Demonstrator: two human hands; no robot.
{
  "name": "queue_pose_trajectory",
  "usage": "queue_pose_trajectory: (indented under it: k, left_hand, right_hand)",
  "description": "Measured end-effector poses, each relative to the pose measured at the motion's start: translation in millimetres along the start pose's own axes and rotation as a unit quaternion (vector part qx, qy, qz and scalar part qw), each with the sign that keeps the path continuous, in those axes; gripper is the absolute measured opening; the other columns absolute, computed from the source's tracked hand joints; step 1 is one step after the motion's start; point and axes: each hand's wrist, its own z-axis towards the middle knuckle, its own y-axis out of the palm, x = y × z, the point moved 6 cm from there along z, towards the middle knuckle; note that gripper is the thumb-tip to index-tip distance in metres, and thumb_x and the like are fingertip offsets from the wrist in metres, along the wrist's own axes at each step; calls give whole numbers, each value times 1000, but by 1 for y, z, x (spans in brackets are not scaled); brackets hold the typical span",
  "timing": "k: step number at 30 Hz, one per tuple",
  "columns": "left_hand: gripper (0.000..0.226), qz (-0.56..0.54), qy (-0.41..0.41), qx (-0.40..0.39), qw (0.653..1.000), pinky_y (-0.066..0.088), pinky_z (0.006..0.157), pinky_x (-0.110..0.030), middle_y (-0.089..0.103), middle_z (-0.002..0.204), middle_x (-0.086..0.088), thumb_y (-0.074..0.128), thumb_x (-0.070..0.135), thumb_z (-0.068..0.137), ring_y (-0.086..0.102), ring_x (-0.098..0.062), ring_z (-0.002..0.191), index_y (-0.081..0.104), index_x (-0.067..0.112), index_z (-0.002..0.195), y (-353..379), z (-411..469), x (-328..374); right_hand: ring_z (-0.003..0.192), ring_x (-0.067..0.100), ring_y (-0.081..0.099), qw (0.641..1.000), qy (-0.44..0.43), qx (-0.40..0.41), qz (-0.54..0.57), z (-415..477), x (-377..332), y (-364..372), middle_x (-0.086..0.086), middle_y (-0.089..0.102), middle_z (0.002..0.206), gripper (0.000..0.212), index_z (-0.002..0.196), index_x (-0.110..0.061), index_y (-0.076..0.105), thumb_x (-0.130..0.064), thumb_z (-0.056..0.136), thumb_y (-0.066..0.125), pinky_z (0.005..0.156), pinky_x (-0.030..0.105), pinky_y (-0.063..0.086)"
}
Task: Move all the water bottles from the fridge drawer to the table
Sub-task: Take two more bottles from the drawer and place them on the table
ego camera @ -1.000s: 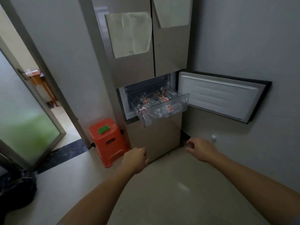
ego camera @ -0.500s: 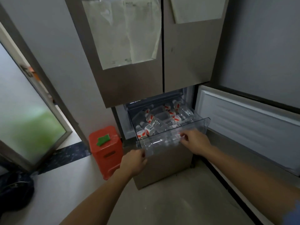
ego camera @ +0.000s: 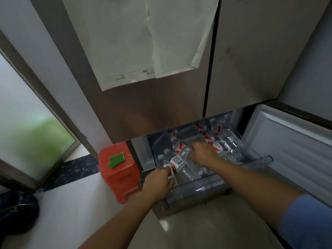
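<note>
So half a second back only the clear fridge drawer (ego camera: 255, 159) rim was touched; now the right hand (ego camera: 202, 154) is clamped on a water bottle (ego camera: 181, 159) mid-drawer, and the left hand (ego camera: 158, 184) is closed round another bottle (ego camera: 164, 163) at the front-left corner. Nothing's been lifted out yet.

Single head-worn view, wide-angle. Looks forward and steeply down, close to the fridge (ego camera: 161, 114); open drawer (ego camera: 258, 159) sits low centre-right.

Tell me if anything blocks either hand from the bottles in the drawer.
Nothing visible does. The drawer is pulled out with its top open; the left hand is on a near-corner bottle, and the right hand is among the water bottles.
</note>
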Motion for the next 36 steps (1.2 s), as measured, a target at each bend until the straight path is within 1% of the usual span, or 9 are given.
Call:
queue_pose_trajectory:
  k: [6, 9, 12, 16, 22, 24, 28, 32, 36]
  left_hand:
    - [27, -24, -44, -58, 997, 46, 82, -35, 57, 115, -13, 50, 29, 91, 58, -30, 103, 56, 11, 111, 21, 30, -12]
    - [28, -29, -80, -54, 995, 45, 81, -33, 56, 118, -11, 50, 29, 92, 57, -30, 106, 56, 12, 113, 25, 40, -16]
    - [30, -33, -122, -45, 991, 44, 82, -34, 56, 119, -13, 49, 29, 93, 57, -32, 107, 56, 11, 116, 27, 47, -14]
    - [35, -33, -161, -60, 985, 42, 87, -35, 51, 126, -18, 49, 28, 94, 55, -33, 111, 51, 7, 122, 38, 61, -13]
    - [47, -79, -248, -57, 964, 42, 95, -38, 48, 129, -22, 48, 33, 95, 52, -37, 116, 41, 3, 131, 58, 90, -25]
    - [49, -90, -277, -57, 955, 42, 97, -41, 47, 129, -24, 52, 30, 93, 51, -39, 118, 39, 1, 130, 63, 102, -32]
    - [54, -104, -342, -61, 932, 42, 100, -42, 46, 135, -23, 56, 27, 91, 50, -40, 122, 36, 3, 134, 73, 125, -50]
    - [57, -133, -355, -42, 924, 45, 94, -42, 55, 129, -26, 57, 30, 93, 54, -40, 116, 35, 0, 136, 86, 153, -63]
    - [52, -201, -381, 14, 902, 48, 84, -42, 57, 124, -31, 60, 19, 91, 60, -44, 103, 40, -9, 131, 88, 173, -79]
  right_hand:
    - [101, 29, 59, 998, 23, -50, 16, 66, 0, 43, 12, 59, 118, 49, 128, -17, 48, -47, 90, 53, 80, 36, 50]
    - [106, 32, 56, 997, 14, -70, -9, 94, -3, 65, 18, 51, 127, 63, 139, -15, 34, -53, 92, 49, 84, 39, 49]
    - [117, 38, 52, 993, 14, -116, -19, 114, -3, 78, 23, 32, 145, 81, 149, -17, 12, -55, 89, 52, 91, 42, 46]
    - [123, 41, 50, 987, 1, -161, -12, 129, -5, 78, 26, 10, 157, 99, 152, -22, 0, -66, 82, 55, 93, 44, 49]
    - [110, 34, 57, 982, -74, -171, 24, 109, 12, 49, 18, 35, 143, 106, 145, -32, 14, -48, 60, 76, 75, 29, 47]
    - [105, 28, 57, 980, -77, -173, 68, 103, 27, 34, 11, 46, 133, 101, 141, -29, 25, -48, 56, 78, 73, 26, 46]
    - [84, 13, 60, 968, -50, -173, 173, 90, 64, -2, -4, 59, 105, 71, 121, -26, 48, -35, 60, 83, 68, 26, 53]
    - [81, 17, 68, 935, 1, -150, 321, 85, 108, -27, 5, 63, 108, 63, 117, -18, 51, -18, 64, 84, 55, 21, 53]
    - [80, 17, 73, 887, 50, -122, 443, 75, 139, -38, 3, 75, 90, 29, 98, -12, 66, -23, 75, 80, 79, 37, 59]
